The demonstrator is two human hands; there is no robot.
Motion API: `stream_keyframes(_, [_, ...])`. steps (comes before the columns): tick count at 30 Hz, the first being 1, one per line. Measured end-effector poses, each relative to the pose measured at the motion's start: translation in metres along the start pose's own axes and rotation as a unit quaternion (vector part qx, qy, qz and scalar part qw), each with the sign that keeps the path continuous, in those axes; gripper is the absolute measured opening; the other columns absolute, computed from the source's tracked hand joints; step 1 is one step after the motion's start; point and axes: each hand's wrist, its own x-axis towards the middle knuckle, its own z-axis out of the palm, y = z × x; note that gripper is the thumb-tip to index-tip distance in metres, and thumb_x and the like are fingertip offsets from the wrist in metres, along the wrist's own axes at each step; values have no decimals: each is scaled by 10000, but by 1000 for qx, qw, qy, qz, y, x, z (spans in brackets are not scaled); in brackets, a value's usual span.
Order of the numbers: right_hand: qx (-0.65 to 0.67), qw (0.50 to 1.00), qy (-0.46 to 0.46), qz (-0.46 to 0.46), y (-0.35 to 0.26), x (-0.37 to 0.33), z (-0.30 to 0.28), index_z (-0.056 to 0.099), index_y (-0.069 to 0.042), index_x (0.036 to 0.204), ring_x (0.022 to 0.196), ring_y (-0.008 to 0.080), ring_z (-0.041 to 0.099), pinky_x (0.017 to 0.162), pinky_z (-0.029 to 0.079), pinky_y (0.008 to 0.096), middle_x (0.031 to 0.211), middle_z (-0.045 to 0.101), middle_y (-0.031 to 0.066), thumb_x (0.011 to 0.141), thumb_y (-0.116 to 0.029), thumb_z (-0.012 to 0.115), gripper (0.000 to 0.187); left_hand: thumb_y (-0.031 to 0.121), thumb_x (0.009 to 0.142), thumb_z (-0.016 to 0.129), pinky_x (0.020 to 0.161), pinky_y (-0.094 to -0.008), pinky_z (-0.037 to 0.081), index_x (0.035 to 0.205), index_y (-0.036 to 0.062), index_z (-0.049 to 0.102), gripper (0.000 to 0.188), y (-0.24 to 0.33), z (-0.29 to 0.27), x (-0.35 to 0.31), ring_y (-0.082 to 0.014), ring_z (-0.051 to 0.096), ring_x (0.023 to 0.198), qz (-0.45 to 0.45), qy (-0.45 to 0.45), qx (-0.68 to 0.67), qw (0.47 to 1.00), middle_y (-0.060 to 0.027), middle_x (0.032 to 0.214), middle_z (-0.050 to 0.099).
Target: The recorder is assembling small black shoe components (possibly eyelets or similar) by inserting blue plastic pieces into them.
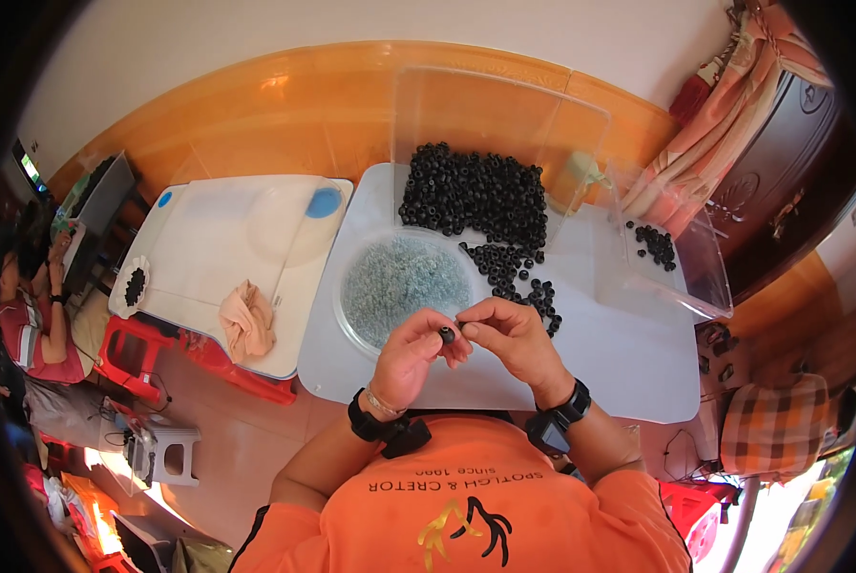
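My left hand [407,358] holds a small black round part with a hole [447,334] between thumb and fingers, above the near edge of the table. Close beside it, the thumb and forefinger of my right hand [516,342] are pinched together at that part. What my right fingertips hold is too small to name. Just beyond my left hand stands a round clear tray [344,320] full of tiny silvery-grey pieces [404,277]. Loose black round parts [504,263] lie beyond my right hand, spilling from a large heap [471,191] by a clear plastic box [499,105].
On the right, another clear box [709,286] lies by a few black parts [653,246]. A second white table [227,229] to the left bears a crumpled pinkish cloth [247,320] and a dish of black parts [135,285]. Another person [41,329] sits at far left, near red stools [137,358].
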Motion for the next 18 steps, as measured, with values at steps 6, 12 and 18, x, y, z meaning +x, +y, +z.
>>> stream_keyframes(6, [14, 999, 22, 30, 1, 3, 3, 690, 5, 1133, 875, 106, 641, 808, 527, 253, 963, 705, 47, 965, -65, 645, 188, 262, 994, 549, 768, -313, 495, 1078, 33, 588, 246, 0, -4, -3, -196, 634, 883, 0, 6, -23, 1000, -130, 1019, 680])
stream_keyframes(12, [36, 997, 64, 40, 0, 8, 11, 687, 1, 1144, 875, 100, 628, 818, 511, 250, 944, 700, 46, 975, -75, 631, 193, 236, 1002, 534, 772, -297, 490, 1088, 30, 591, 230, 0, -8, -5, -166, 627, 873, -31, 16, 13, 999, -112, 1028, 677])
stream_keyframes(18, [58, 996, 58, 30, 7, 7, 13, 684, 13, 1137, 864, 97, 624, 810, 507, 248, 953, 700, 55, 975, -69, 631, 189, 244, 1014, 523, 779, -287, 486, 1103, 31, 594, 242, -5, -7, -7, -152, 620, 885, -48, 12, 31, 998, -99, 1022, 672])
